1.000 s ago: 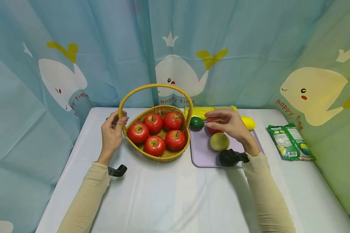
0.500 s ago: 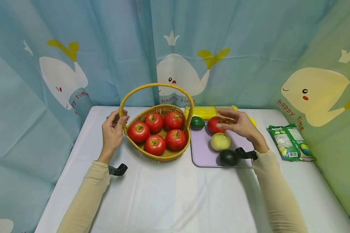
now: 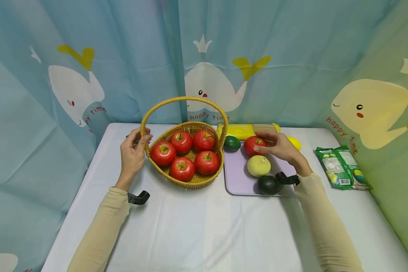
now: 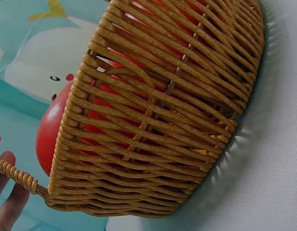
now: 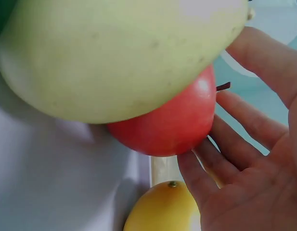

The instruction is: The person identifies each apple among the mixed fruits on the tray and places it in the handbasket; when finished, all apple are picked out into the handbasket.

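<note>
A wicker basket with a tall arched handle holds several red apples. My left hand grips the handle's left lower end between thumb and fingers. On a lilac tray at the right lies another red apple, with my right hand at its right side. In the right wrist view, loosely extended fingers touch that apple, while a pale green round fruit hides the thumb's tip. A dark avocado-like fruit sits at the tray's front.
Beside the apple on the tray is a small dark green fruit. Behind the tray lies a yellow packet. A yellow fruit shows past the right hand. Farther right is a green snack bag. A whale-print curtain encloses the table.
My right hand has moved right from above the tray's apple, then down to its right side, uncovering the apple. My left hand stays on the basket handle. The view has shifted slightly.
</note>
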A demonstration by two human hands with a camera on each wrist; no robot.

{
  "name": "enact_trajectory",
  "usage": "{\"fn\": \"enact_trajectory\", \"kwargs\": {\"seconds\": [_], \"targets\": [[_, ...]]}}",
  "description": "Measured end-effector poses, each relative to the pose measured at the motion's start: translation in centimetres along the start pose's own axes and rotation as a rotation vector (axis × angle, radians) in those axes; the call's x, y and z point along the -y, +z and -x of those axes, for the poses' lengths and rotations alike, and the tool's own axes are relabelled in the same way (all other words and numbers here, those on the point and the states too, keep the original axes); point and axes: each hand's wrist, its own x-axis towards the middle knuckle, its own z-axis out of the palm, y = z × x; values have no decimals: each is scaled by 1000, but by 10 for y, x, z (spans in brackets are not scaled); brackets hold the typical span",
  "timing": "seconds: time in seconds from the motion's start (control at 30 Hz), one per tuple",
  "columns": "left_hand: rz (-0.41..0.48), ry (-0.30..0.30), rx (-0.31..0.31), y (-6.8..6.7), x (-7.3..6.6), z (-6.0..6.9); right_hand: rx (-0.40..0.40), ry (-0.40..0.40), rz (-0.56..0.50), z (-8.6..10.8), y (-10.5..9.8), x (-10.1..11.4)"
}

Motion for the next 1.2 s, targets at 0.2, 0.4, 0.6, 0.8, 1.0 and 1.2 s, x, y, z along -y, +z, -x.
{"fn": "enact_trajectory", "kwargs": {"seconds": [0.2,0.4,0.6,0.8,1.0,1.2], "targets": [[-14,4,-7,1,1,-1,22,27,41,-6,1,-4],[-26,0,-19,4,-8,-4,40,42,51,-11,-1,-5],[-21,1,-16,3,-10,-1,48,87,11,-16,2,-16],[-10,-16,-22,1,3,1,43,83,15,-16,1,-17],[-11,-4,-22,4,-16,0,66,84,14,-17,-1,-16],[3,19,-8,7,-28,1,88,68,23,-16,-1,-17]]}}
